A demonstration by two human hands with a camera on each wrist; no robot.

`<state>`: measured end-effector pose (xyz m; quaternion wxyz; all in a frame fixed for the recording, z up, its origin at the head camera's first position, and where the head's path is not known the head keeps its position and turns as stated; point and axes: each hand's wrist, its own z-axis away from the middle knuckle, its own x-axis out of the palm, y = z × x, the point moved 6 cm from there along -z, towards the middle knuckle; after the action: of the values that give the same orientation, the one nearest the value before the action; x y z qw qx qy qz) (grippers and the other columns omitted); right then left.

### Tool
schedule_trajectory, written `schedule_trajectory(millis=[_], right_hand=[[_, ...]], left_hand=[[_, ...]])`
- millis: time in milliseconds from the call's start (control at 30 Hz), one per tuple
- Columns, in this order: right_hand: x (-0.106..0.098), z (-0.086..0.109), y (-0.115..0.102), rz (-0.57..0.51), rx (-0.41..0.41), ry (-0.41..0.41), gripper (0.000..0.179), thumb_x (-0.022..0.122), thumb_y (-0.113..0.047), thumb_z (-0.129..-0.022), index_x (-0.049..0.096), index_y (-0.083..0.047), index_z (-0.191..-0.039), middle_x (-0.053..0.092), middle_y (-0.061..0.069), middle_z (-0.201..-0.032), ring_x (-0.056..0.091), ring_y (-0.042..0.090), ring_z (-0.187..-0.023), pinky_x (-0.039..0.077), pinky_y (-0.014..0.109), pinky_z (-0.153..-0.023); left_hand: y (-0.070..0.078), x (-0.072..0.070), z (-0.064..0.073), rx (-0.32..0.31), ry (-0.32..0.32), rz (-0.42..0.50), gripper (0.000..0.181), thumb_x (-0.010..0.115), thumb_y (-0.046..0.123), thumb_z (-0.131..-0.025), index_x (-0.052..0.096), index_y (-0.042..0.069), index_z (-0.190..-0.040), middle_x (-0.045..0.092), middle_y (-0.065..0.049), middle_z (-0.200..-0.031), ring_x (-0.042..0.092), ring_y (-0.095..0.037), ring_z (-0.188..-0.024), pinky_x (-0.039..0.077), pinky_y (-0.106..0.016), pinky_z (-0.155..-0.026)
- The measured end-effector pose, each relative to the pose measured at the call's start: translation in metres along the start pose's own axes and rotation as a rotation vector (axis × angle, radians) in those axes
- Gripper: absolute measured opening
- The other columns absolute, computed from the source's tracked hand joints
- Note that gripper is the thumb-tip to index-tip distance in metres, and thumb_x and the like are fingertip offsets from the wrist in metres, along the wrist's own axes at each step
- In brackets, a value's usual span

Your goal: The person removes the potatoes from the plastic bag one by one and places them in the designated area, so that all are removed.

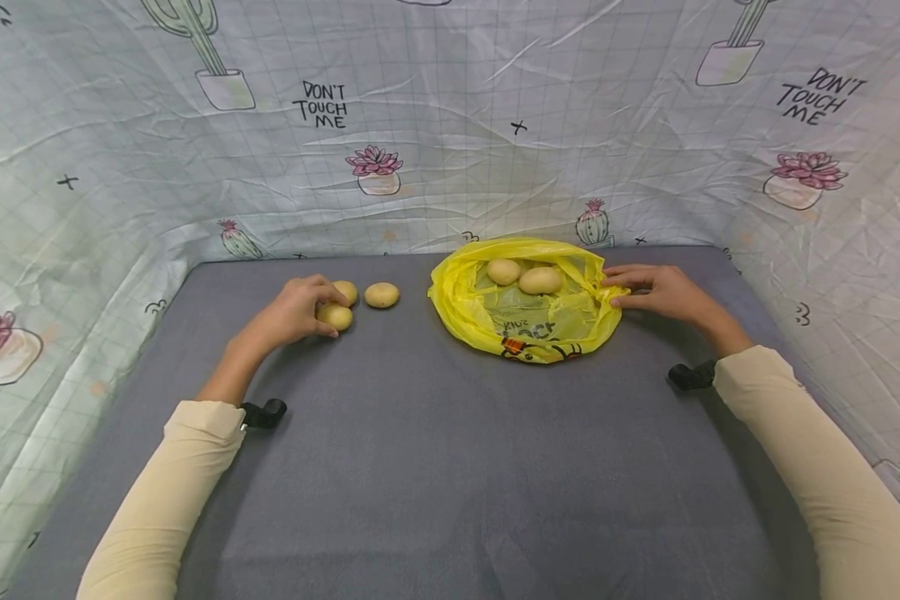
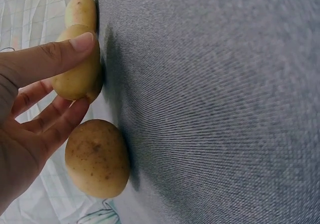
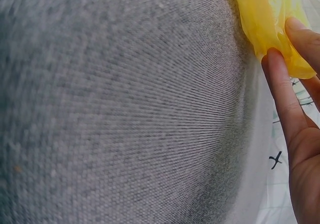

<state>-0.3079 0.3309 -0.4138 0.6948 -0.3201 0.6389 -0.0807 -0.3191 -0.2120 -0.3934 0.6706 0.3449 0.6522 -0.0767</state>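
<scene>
My left hand (image 1: 303,308) pinches a pale yellow potato (image 1: 335,317) between thumb and fingers, low over the table; in the left wrist view the thumb crosses this potato (image 2: 77,76). Just behind it a second potato (image 1: 345,292) is partly covered by the hand, and a third potato (image 1: 382,295) lies to the right. A yellow plastic bag (image 1: 457,325) lies with its mouth spread wide. Inside it are two potatoes (image 1: 541,281). At the bag's right rim, my right hand (image 1: 663,292) holds the crumpled plastic (image 3: 272,23) between thumb and fingers.
A grey cloth covers the table (image 1: 450,467). Behind and at both sides hangs a pale patterned curtain (image 1: 450,167) close to the table's edges. Black wrist mounts (image 1: 266,413) sit by the cuffs.
</scene>
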Motion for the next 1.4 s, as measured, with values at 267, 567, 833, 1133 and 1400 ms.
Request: schedule_trajectory(millis=[267, 567, 833, 1133, 1400], right_hand=[[0.0, 0.001, 0.0, 0.007, -0.006, 0.002, 0.038, 0.076, -0.029, -0.094, 0.072, -0.019, -0.13, 0.058, 0.003, -0.147, 0.061, 0.026, -0.121, 0.046, 0.02, -0.083], [-0.002, -0.001, -0.002, 0.019, -0.012, -0.008, 0.038, 0.075, -0.029, -0.094, 0.072, -0.019, -0.13, 0.058, 0.003, -0.146, 0.064, 0.026, -0.119, 0.047, 0.021, -0.083], [-0.003, -0.001, -0.004, 0.024, -0.007, -0.028, 0.039, 0.075, -0.031, -0.094, 0.071, -0.018, -0.131, 0.058, 0.003, -0.147, 0.063, 0.026, -0.12, 0.048, 0.026, -0.087], [-0.003, -0.002, -0.005, 0.035, 0.003, -0.048, 0.04, 0.075, -0.033, -0.094, 0.071, -0.019, -0.132, 0.057, 0.002, -0.147, 0.063, 0.026, -0.122, 0.049, 0.035, -0.091], [-0.003, -0.003, -0.005, 0.033, 0.008, -0.067, 0.042, 0.074, -0.034, -0.094, 0.07, -0.019, -0.133, 0.055, 0.005, -0.149, 0.061, 0.029, -0.124, 0.049, 0.04, -0.091]], left_hand=[[-0.001, 0.007, -0.001, -0.023, -0.036, 0.026, 0.047, 0.092, 0.004, -0.071, 0.073, -0.001, -0.113, 0.062, -0.023, -0.117, 0.057, -0.039, -0.109, 0.042, -0.055, -0.097], [0.001, 0.008, 0.001, -0.037, -0.059, 0.049, 0.047, 0.09, 0.001, -0.072, 0.071, -0.001, -0.115, 0.057, -0.023, -0.12, 0.053, -0.039, -0.113, 0.045, -0.054, -0.098], [0.006, 0.006, 0.002, -0.042, -0.05, 0.056, 0.047, 0.089, 0.004, -0.075, 0.071, -0.001, -0.118, 0.056, -0.021, -0.118, 0.053, -0.038, -0.112, 0.044, -0.053, -0.098], [0.026, -0.01, -0.006, -0.079, -0.008, 0.025, 0.039, 0.085, 0.012, -0.083, 0.071, 0.007, -0.119, 0.054, -0.017, -0.123, 0.049, -0.04, -0.112, 0.041, -0.059, -0.089], [0.065, -0.012, -0.025, 0.053, 0.026, 0.041, 0.039, 0.087, 0.011, -0.081, 0.071, 0.003, -0.115, 0.056, -0.017, -0.118, 0.051, -0.04, -0.111, 0.04, -0.056, -0.097]])
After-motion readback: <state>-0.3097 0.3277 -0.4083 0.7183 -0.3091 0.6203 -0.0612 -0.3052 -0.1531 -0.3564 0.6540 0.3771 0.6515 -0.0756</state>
